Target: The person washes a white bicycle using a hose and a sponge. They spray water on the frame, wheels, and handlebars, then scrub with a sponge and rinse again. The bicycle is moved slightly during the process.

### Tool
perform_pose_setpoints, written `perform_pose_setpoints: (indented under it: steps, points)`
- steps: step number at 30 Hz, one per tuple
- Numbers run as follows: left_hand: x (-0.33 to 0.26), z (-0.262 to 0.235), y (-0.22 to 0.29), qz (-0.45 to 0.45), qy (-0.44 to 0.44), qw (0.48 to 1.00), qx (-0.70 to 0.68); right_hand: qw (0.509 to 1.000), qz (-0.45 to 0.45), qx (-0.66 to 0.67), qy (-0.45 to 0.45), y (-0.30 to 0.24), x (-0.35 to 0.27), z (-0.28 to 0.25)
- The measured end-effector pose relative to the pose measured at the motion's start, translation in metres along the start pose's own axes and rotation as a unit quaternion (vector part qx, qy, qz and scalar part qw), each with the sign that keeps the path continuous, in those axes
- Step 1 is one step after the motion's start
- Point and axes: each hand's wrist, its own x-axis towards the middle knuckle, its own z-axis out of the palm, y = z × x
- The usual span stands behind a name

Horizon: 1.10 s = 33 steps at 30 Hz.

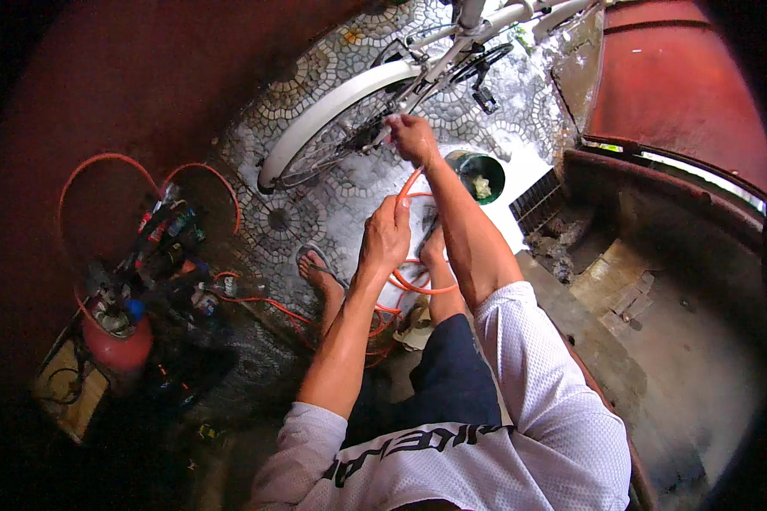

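My left hand (386, 234) is closed around an orange hose (411, 182), whose loops hang below it between my legs. Ahead of it, my right hand (413, 140) reaches to the hub area of a white bicycle's wheel (337, 111). Its fingers are curled together, and what they hold, if anything, is too small to make out. The hose passes up toward my right wrist, where the forearm hides it. The white bicycle frame (494, 19) leans in from the top, with its crank and pedal (486, 98) to the right of the wheel.
Right of my right forearm stands a dark green bucket (462, 162) with a pale yellowish lump (482, 187) inside. White foam lies on the pebbled floor (302, 217). Several bottles (175, 226) and a red rounded tank (119, 342) are at left. A drain grate (537, 204) lies at right.
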Motion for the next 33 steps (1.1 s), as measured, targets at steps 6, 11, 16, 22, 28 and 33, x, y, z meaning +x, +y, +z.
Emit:
perform_pose_setpoints:
  steps: [6,11,16,22,28,33]
  points:
    - [0.017,0.005,-0.005,-0.034,-0.006,0.999,0.020,0.981,0.043,-0.143,-0.126,-0.040,-0.018,-0.009]
    - [0.048,0.021,-0.018,-0.129,0.100,0.986,0.037,0.961,0.144,0.181,-0.151,-0.021,-0.034,-0.026]
    - [0.069,0.056,-0.009,-0.153,0.124,0.891,-0.409,0.997,-0.048,0.045,-0.038,-0.018,-0.072,-0.016]
    - [0.086,0.020,-0.048,-0.221,0.138,0.865,-0.430,0.953,0.042,0.262,-0.143,-0.056,-0.081,-0.041]
    - [0.149,-0.015,-0.029,-0.228,0.034,0.849,-0.475,0.957,-0.064,0.081,-0.270,-0.062,-0.104,-0.032]
    - [0.186,-0.038,-0.066,-0.193,0.065,0.838,-0.506,0.983,-0.091,-0.122,-0.106,-0.059,-0.135,-0.031]
